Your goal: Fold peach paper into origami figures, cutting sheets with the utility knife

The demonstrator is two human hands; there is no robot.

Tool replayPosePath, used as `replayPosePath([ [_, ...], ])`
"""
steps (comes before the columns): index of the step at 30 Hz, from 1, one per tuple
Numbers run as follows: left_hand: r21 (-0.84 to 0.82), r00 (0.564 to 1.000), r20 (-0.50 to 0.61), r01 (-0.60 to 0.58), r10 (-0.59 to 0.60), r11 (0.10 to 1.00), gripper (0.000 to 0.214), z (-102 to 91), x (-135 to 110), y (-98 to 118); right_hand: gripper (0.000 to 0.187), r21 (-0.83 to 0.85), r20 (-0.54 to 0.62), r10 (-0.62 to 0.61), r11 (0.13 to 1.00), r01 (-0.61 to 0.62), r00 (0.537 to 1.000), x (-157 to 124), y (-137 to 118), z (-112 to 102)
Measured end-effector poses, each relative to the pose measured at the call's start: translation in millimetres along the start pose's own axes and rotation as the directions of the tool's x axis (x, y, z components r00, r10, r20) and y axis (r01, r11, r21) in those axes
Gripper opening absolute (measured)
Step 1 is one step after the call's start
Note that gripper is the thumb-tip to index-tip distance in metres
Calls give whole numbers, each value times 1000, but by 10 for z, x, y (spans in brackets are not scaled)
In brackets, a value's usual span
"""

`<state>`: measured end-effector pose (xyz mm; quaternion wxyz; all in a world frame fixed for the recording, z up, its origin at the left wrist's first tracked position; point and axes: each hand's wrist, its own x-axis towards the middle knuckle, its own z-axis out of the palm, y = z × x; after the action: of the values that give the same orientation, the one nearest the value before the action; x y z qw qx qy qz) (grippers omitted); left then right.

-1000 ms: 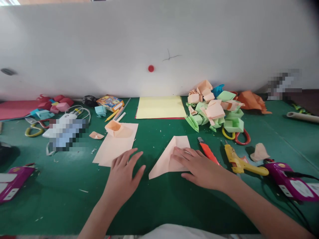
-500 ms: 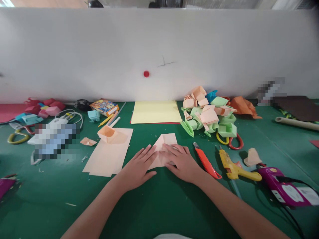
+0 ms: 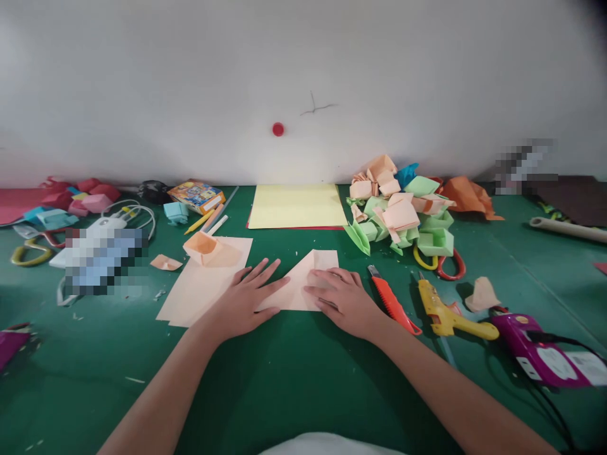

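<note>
A folded sheet of peach paper (image 3: pixel 296 291) lies flat on the green table, its left side slanting down from a top corner. My right hand (image 3: pixel 341 297) rests on the right part of this paper, fingers stretched out and covering some of it. At the paper's left end, my left hand (image 3: pixel 249 300) lies with its fingers spread, the thumb and forefinger touching the edge. Beside that hand are plain peach sheets (image 3: pixel 203 291), with a small folded peach paper box (image 3: pixel 202 246) standing on their upper part.
Right of my hands lie a red utility knife (image 3: pixel 393 300), a yellow glue gun (image 3: pixel 448 309) and a purple power strip (image 3: pixel 540 351). Behind are a pile of folded paper pieces (image 3: pixel 401 212), scissors (image 3: pixel 450 264) and yellow sheets (image 3: pixel 298 207). A white board (image 3: pixel 190 95) stands along the back.
My left hand has slid left across the folded paper to its left end, fingers spreading. My right hand has stayed on the paper. The view has tilted slightly down.
</note>
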<state>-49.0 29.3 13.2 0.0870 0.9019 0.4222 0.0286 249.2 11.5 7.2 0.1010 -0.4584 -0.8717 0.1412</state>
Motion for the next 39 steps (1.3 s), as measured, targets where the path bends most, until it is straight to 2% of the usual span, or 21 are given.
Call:
replayPosePath([
  [4,1,997,-4,83,-83,997,56,-24,-27,-88,40,16,6,-10,1000,10,1000,-2,-1,-6],
  [10,-2,991,-74,115,-115,993,47,-115,-93,-232,39,35,-21,-17,999,18,1000,-15,25,37],
  [18,-66,992,-120,39,-46,997,30,-178,-90,-195,38,48,-35,-29,998,31,999,-33,62,67],
  [29,-105,987,-148,-74,58,992,26,-126,-59,-210,38,50,-75,-48,997,52,996,-36,65,73],
  [39,-175,991,-132,-52,29,983,29,-126,-60,-192,38,35,-67,-40,998,42,997,-31,54,67],
])
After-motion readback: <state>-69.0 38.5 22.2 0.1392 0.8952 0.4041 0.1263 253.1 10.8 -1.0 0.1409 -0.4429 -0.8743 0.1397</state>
